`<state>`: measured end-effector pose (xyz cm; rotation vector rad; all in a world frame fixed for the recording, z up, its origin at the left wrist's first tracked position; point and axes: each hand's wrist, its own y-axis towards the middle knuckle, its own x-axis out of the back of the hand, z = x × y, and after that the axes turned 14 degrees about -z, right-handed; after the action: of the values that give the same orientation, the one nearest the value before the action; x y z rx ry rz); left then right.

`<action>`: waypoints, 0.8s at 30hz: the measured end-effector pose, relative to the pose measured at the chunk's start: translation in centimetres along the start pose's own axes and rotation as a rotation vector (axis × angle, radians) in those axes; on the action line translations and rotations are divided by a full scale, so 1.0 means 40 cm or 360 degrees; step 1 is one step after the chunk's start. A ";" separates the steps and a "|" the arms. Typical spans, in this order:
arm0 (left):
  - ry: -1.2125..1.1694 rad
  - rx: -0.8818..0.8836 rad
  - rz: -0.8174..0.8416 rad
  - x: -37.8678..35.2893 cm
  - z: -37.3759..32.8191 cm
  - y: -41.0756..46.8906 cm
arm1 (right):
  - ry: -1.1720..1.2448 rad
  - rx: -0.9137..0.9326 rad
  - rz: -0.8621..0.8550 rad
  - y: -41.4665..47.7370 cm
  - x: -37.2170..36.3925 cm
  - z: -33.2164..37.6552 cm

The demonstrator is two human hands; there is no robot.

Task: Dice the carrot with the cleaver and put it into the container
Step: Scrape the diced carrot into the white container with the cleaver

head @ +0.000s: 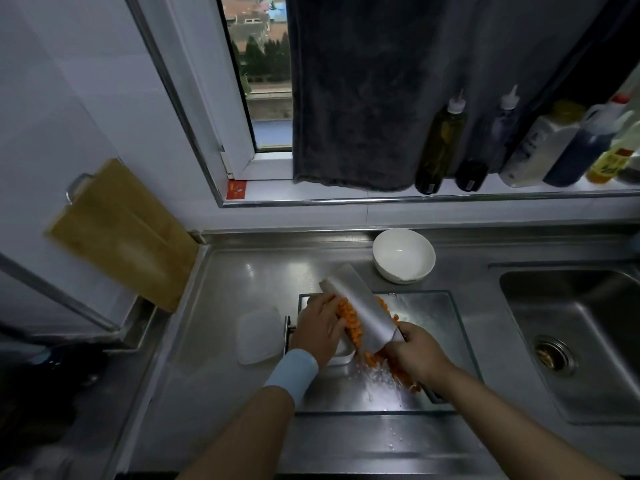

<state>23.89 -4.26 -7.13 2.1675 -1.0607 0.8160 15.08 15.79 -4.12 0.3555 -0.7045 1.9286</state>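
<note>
My right hand (417, 355) grips the handle of the cleaver (360, 306), whose wide blade is tilted over a clear container (341, 355). Diced carrot (351, 323) lies heaped against the blade's left face. My left hand (320, 327) rests with straight fingers on the carrot pieces, pressing them against the blade above the container. More diced carrot (403, 374) lies on the steel cutting board (429, 317) under my right hand. Most of the container is hidden by my left hand.
A clear lid (258, 336) lies left of the container. A white bowl (403, 254) stands behind the board. A sink (581, 341) is at the right. A wooden board (121, 233) leans on the left wall. Bottles (440, 147) line the window sill.
</note>
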 end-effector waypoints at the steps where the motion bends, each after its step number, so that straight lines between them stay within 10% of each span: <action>1: -0.0034 0.0014 0.0008 0.002 0.005 -0.005 | -0.0010 0.0003 -0.0017 0.004 -0.005 0.000; 11: -0.0112 -0.0078 -0.0222 0.025 0.024 -0.023 | -0.0234 0.0205 -0.0052 0.019 0.000 0.019; 24: 0.0090 -0.0043 0.0087 0.003 0.020 -0.027 | -0.0429 0.0345 -0.0062 0.013 -0.016 0.061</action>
<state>25.05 -4.33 -7.83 2.0888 -1.1003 0.8779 14.76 13.68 -2.71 0.7695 -0.6556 1.9440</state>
